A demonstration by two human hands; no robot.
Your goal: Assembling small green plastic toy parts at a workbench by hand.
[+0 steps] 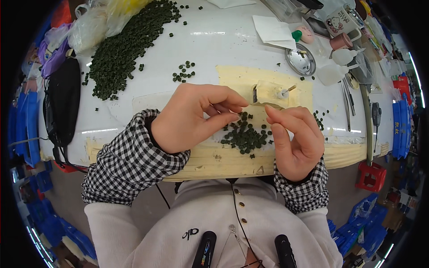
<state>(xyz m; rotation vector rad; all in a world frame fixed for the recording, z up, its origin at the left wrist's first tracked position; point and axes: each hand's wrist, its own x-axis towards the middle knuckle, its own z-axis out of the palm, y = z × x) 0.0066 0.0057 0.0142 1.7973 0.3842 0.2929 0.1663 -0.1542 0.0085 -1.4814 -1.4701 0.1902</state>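
Observation:
Over the near part of the table, my left hand (190, 114) is closed loosely, its thumb and index tips close together. Any small piece between them is too small to make out. My right hand (298, 140) faces it from the right, fingers curled and thumb drawn in near the index finger; its contents, if any, do not show. Between and below the hands lies a small pile of dark green pieces (246, 137), short and round-ended. Just beyond the fingertips stands a tape-covered block (267, 93) with a white fitting and a thin stick (292, 88) pointing up right.
A large heap of dark green pieces (120, 58) spreads at the far left, beside plastic bags (89, 35) and a black pouch (62, 102). A small cluster (183, 71) lies farther in. To the right are a round metal dish (300, 60), squeeze bottles (330, 73) and tweezers (346, 105).

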